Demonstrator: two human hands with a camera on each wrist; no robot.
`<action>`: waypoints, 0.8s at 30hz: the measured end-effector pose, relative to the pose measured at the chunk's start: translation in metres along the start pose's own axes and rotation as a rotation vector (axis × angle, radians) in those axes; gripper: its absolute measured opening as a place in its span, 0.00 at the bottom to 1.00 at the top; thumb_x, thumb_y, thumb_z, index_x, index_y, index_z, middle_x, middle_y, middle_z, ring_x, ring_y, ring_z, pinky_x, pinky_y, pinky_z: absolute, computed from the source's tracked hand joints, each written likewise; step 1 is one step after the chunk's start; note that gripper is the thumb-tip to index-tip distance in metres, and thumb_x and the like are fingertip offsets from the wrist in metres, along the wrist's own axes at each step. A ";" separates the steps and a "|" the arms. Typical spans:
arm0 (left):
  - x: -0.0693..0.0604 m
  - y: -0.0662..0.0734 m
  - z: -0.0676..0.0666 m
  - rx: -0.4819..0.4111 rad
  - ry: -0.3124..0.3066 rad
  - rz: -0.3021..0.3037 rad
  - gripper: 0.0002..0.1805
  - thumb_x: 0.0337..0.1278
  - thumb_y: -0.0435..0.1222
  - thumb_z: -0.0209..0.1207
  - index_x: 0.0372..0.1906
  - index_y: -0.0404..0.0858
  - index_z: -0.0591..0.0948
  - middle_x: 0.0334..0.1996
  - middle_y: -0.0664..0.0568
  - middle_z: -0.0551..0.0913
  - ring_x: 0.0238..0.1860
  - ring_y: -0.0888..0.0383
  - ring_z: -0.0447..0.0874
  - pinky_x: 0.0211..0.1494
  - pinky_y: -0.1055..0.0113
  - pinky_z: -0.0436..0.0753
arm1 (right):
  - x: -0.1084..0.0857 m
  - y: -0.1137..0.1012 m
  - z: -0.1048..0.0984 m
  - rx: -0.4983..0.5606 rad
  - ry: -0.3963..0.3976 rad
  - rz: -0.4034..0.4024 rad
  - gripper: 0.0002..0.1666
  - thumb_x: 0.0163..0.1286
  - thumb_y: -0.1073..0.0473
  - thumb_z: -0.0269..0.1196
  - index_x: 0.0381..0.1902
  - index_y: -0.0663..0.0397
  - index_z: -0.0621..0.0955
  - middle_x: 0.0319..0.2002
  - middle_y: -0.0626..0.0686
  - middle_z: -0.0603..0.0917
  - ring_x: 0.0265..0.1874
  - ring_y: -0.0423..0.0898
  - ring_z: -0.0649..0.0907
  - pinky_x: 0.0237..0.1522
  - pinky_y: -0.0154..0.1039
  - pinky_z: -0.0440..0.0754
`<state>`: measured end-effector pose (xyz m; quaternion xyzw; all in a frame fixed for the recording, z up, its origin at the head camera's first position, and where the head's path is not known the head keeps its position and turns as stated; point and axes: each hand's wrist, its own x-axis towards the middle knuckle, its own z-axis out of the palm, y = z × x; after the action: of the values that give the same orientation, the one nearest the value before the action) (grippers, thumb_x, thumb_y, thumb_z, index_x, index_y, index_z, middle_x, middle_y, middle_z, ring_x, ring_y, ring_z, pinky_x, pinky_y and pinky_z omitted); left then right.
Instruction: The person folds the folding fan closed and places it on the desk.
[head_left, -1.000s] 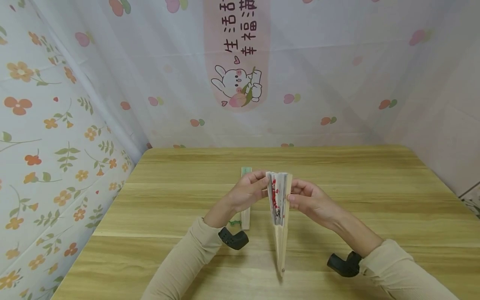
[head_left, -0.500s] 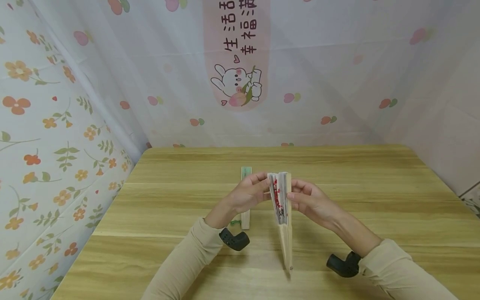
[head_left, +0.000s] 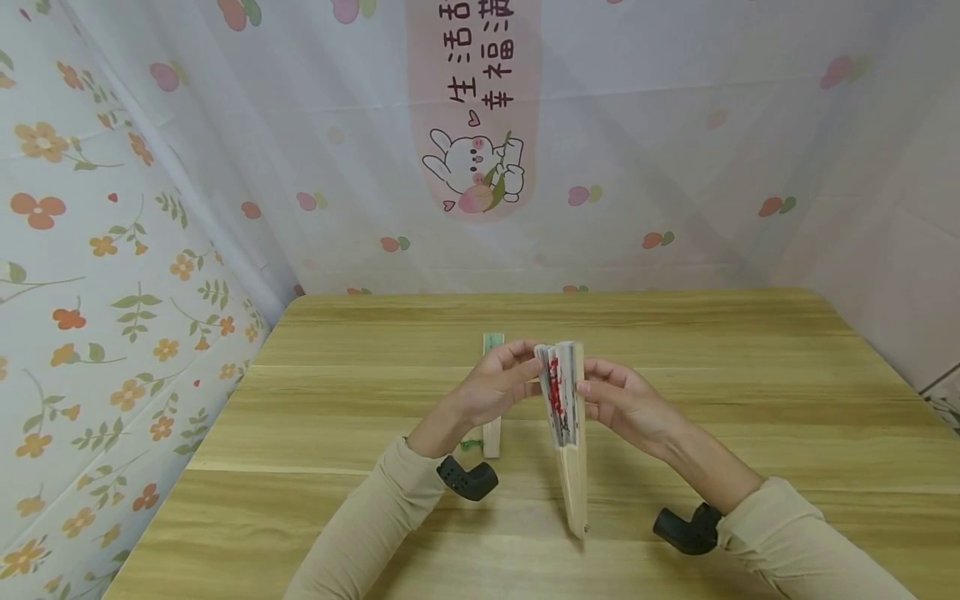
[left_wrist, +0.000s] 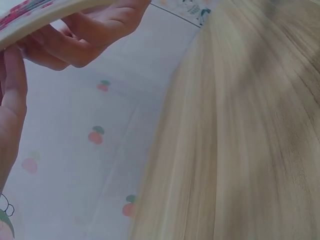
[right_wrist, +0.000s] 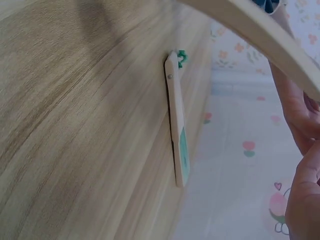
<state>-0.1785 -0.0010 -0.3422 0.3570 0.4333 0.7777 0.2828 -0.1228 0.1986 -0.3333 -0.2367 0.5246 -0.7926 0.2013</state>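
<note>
A folding fan (head_left: 567,417) with pale wooden ribs stands nearly upright between the hands, partly spread. Its pivot end points down toward the table, and red blossoms and dark marks show on its white leaf. My left hand (head_left: 497,385) pinches the fan's left edge near the top, thumb in front. On the opposite edge, my right hand (head_left: 628,410) holds the outer rib between thumb and fingers. A second, folded fan (right_wrist: 175,120) with a green leaf lies on the table behind my left hand; in the head view that hand partly covers it.
The wooden table (head_left: 712,333) stretches out around both hands. Beside the folded fan's lower end lies a green cord (head_left: 471,445). A patterned white curtain (head_left: 675,167) hangs behind the table, with a floral one (head_left: 127,333) at the left.
The fan's lower pivot end has swung a little to the right and slightly up. Its folds sit somewhat closer together. Both hands keep nearly the same place on its edges.
</note>
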 end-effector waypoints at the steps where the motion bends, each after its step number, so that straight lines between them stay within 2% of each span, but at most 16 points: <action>1: 0.000 0.000 0.001 0.003 0.013 0.000 0.16 0.46 0.46 0.60 0.38 0.42 0.73 0.33 0.56 0.74 0.36 0.63 0.73 0.42 0.68 0.75 | 0.000 0.000 0.000 0.001 0.001 0.000 0.15 0.68 0.70 0.44 0.45 0.54 0.75 0.39 0.49 0.78 0.39 0.41 0.77 0.43 0.35 0.76; 5: 0.000 -0.001 0.001 0.014 0.046 0.003 0.16 0.46 0.46 0.60 0.37 0.41 0.73 0.33 0.56 0.74 0.35 0.63 0.74 0.43 0.69 0.75 | 0.001 -0.001 0.000 -0.002 -0.004 0.009 0.15 0.68 0.69 0.44 0.46 0.54 0.75 0.40 0.49 0.78 0.40 0.42 0.77 0.43 0.35 0.76; 10: 0.001 -0.001 0.001 0.016 0.057 0.009 0.16 0.47 0.46 0.60 0.37 0.41 0.73 0.33 0.57 0.76 0.35 0.63 0.75 0.43 0.69 0.76 | 0.001 -0.002 0.001 0.001 -0.014 0.011 0.16 0.68 0.69 0.44 0.47 0.53 0.75 0.41 0.49 0.77 0.40 0.42 0.77 0.44 0.35 0.75; 19: 0.002 -0.004 0.001 -0.008 0.027 0.016 0.13 0.49 0.44 0.58 0.37 0.42 0.74 0.32 0.57 0.76 0.34 0.63 0.75 0.42 0.69 0.76 | 0.002 -0.001 0.001 0.084 -0.093 -0.013 0.18 0.69 0.70 0.40 0.48 0.55 0.74 0.40 0.49 0.78 0.39 0.42 0.78 0.44 0.35 0.74; 24: 0.002 -0.005 0.001 -0.003 0.026 0.025 0.14 0.49 0.45 0.58 0.38 0.42 0.74 0.33 0.57 0.76 0.35 0.63 0.75 0.42 0.69 0.76 | 0.002 0.000 0.003 0.068 -0.028 0.017 0.17 0.69 0.68 0.42 0.50 0.53 0.73 0.41 0.48 0.78 0.40 0.42 0.77 0.45 0.36 0.74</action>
<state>-0.1779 0.0034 -0.3460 0.3519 0.4314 0.7863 0.2680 -0.1225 0.1952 -0.3315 -0.2360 0.4965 -0.8049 0.2234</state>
